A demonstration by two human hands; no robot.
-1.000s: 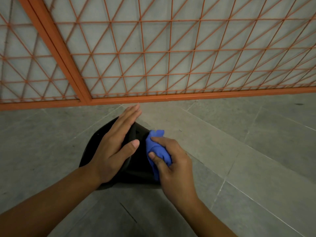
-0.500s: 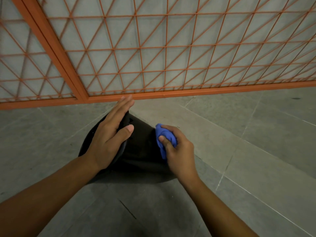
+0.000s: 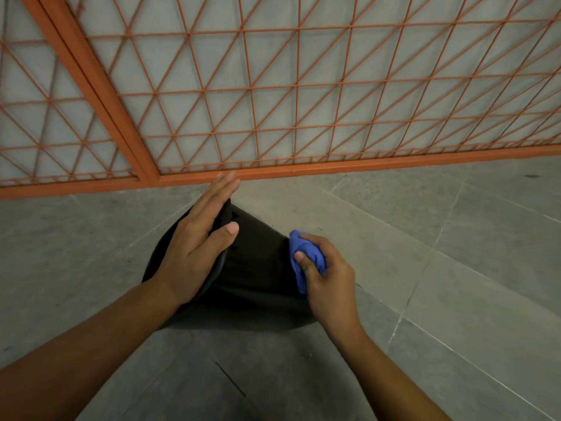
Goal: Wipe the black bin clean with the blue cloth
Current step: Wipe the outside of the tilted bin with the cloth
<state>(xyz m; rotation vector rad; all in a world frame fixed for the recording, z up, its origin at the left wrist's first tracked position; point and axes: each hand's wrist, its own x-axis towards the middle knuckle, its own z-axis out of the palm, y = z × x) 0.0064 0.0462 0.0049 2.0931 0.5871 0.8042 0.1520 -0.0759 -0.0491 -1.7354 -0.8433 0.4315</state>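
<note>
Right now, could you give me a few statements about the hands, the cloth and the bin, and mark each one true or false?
1. The right hand grips the bunched blue cloth. True.
2. The left hand is curled into a fist on the floor. False: it lies with straight fingers on the black bin.
3. The cloth is against the bin's right side. True.
4. The bin stands on a wooden table. False: it is on the grey tiled floor.
5. An orange metal grille stands behind the bin. True.
6. The cloth is red. False: it is blue.
</note>
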